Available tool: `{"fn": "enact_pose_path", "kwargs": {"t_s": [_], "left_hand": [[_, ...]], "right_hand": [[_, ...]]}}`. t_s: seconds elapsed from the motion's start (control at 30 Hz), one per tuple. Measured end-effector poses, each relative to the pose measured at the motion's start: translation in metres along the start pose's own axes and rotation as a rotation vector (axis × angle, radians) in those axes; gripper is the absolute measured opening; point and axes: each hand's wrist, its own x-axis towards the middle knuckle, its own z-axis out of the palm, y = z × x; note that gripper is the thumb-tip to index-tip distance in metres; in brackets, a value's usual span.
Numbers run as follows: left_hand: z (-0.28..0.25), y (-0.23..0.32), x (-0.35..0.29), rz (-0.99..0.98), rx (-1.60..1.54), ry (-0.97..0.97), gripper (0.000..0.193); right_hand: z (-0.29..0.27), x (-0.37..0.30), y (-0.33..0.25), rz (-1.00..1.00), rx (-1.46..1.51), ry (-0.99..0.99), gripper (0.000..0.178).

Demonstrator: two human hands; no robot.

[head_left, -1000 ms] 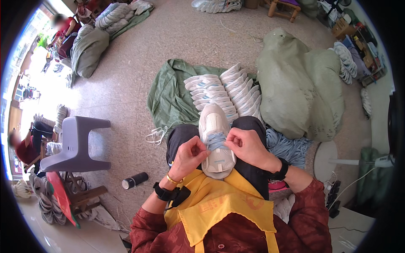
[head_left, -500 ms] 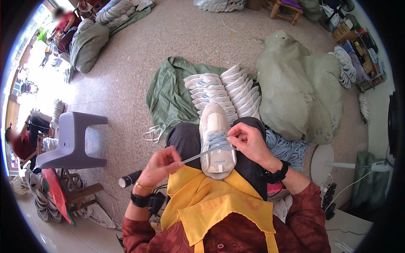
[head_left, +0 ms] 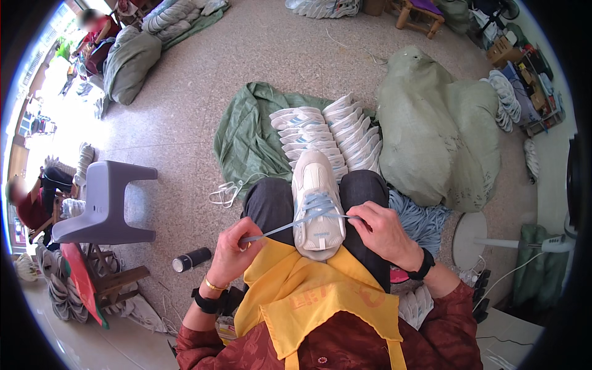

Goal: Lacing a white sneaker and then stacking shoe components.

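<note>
A white sneaker (head_left: pixel 316 174) rests between my knees, toe pointing away from me, heel on my yellow apron (head_left: pixel 277 265). Blue shoelace (head_left: pixel 318 202) criss-crosses its upper part, and its two ends stretch out to either side. My left hand (head_left: pixel 237 243), left of the shoe, pinches one lace end between closed fingers. To the right of the shoe, my right hand (head_left: pixel 381 229) pinches the other end. Both ends look taut, crossing over the tongue.
Stacked white shoe uppers (head_left: pixel 308 139) lie on a green sheet (head_left: pixel 246 135) ahead. Large green sacks (head_left: pixel 419 123) and a bundle of blue laces (head_left: pixel 419 219) are at right. A grey plastic stool (head_left: pixel 105 203) and a black cylinder (head_left: pixel 191 259) stand left; two people sit farther off.
My right hand has moved from the shoe's lacing out to the right and nearer me, drawing its lace end along. My left hand has shifted slightly left.
</note>
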Motion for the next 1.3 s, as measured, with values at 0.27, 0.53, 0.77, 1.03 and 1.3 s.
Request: {"fn": "enact_pose_path", "kwargs": {"t_s": [0.27,0.53,0.77,1.03,1.3], "left_hand": [[-0.009,0.005,0.003,0.114,0.278,0.152,0.012],[-0.027,-0.030,-0.016,0.113,0.390,0.224,0.016],[-0.070,-0.073,-0.054,-0.152,0.475,0.263,0.011],[-0.159,-0.145,-0.114,-0.266,0.560,0.486,0.013],[-0.239,-0.183,-0.154,-0.409,0.582,0.576,0.012]], "right_hand": [[-0.008,0.002,0.001,-0.043,-0.149,0.152,0.010],[-0.043,-0.030,0.028,0.118,-0.140,0.235,0.011],[-0.083,-0.078,0.087,0.326,-0.230,0.332,0.012],[-0.106,-0.151,0.197,0.519,-0.101,0.409,0.017],[-0.147,-0.203,0.275,0.780,-0.008,0.490,0.022]]}}
